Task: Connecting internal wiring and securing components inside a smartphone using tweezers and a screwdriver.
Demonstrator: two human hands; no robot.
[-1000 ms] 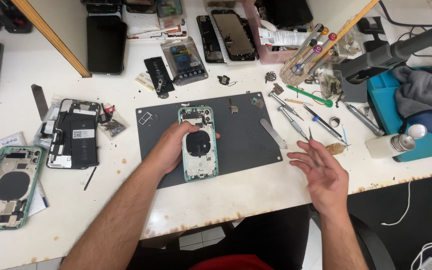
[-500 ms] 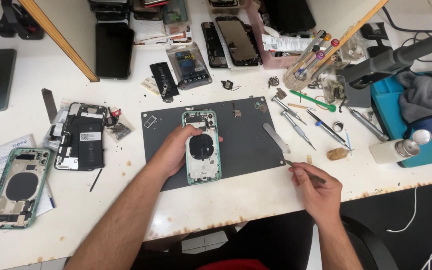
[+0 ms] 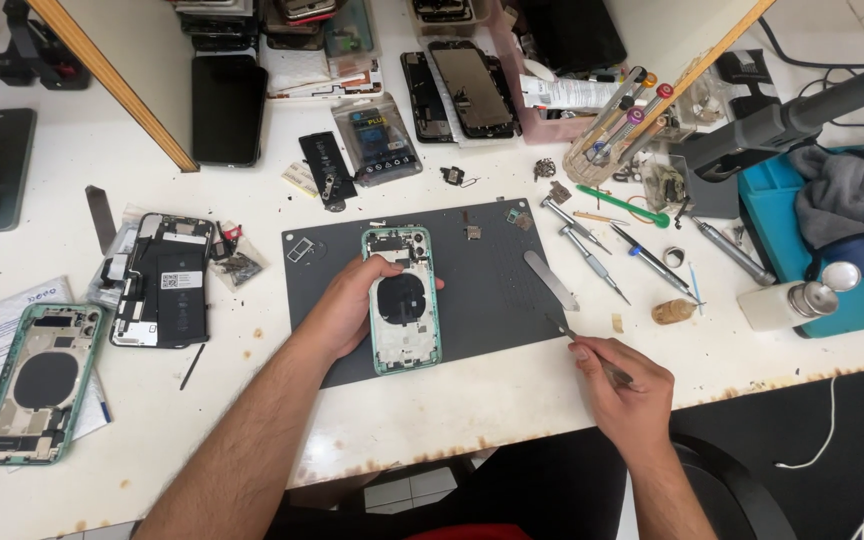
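Observation:
A pale green phone rear housing (image 3: 404, 300) lies open side up on a dark grey work mat (image 3: 492, 290). My left hand (image 3: 344, 308) grips its left edge, thumb on the upper rim. At the mat's lower right corner, my right hand (image 3: 620, 385) is closed on thin metal tweezers (image 3: 574, 336) whose tip points up and left over the mat's edge. A flat metal pry blade (image 3: 550, 280) lies on the mat just above the tweezers.
A second green housing (image 3: 40, 382) and an opened black phone (image 3: 164, 280) lie at left. Screwdrivers (image 3: 592, 245), a tool holder (image 3: 620, 130), a white pump bottle (image 3: 790, 300) and a teal tray (image 3: 842, 280) crowd the right. Phone parts and screens line the back.
My right hand went from open and empty to closed on the tweezers near the mat's lower right corner. My left hand stayed on the green housing.

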